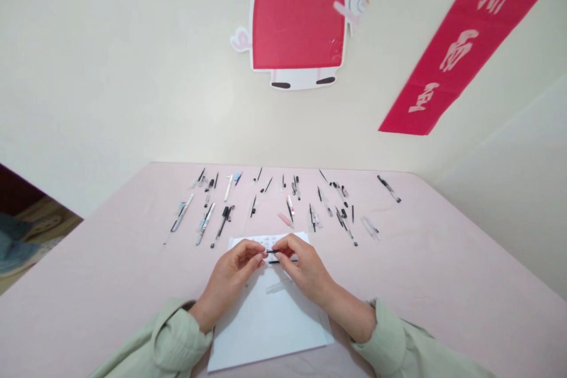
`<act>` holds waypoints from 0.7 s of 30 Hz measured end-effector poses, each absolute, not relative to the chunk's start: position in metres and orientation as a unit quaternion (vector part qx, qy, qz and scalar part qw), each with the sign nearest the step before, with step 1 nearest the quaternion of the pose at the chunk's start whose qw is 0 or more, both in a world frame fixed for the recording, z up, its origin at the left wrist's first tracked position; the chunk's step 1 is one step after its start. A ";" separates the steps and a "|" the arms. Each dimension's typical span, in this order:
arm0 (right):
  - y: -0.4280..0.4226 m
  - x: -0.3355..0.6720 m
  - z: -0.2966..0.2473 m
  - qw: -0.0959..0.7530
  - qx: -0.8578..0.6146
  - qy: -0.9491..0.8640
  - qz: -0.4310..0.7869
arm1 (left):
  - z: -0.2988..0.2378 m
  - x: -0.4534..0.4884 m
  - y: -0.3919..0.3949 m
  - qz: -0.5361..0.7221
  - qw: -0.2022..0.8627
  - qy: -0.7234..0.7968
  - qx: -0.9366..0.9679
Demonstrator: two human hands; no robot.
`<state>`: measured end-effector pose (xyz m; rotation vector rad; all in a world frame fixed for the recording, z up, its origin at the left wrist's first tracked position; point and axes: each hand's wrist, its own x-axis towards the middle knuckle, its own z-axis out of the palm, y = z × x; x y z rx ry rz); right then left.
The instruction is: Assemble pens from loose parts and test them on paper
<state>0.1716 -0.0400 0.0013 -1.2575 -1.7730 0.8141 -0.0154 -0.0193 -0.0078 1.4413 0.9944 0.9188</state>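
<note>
Above the top part of a stack of white paper (266,331), my left hand (233,271) and my right hand (308,269) meet fingertip to fingertip. A small dark pen part (271,251) spans the gap between them. My right thumb and index finger pinch it; my left fingertips close at its other end, and what they hold there is mostly hidden. Just below the fingers lies a thin black refill (279,261), partly covered by my right hand. A clear pen barrel (278,287) rests on the paper near my right hand. Handwriting shows on the sheet behind the fingertips.
Pens and pen parts lie in loose rows across the pink tabletop (110,283), among them a white pen (228,188), a black pen (388,188) and a pink barrel (286,220). Behind the table rises a wall with a cartoon cutout (297,18) and a red banner (443,77).
</note>
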 end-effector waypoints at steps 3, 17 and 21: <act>-0.040 0.171 0.001 0.395 -0.495 -0.703 0.323 | -0.010 -0.015 -0.020 0.379 0.542 0.419 0.622; -0.043 0.169 0.004 0.391 -0.485 -0.715 0.318 | -0.009 -0.016 -0.023 0.370 0.454 0.408 0.700; -0.043 0.169 0.001 0.387 -0.486 -0.720 0.309 | -0.009 -0.016 -0.023 0.369 0.440 0.410 0.709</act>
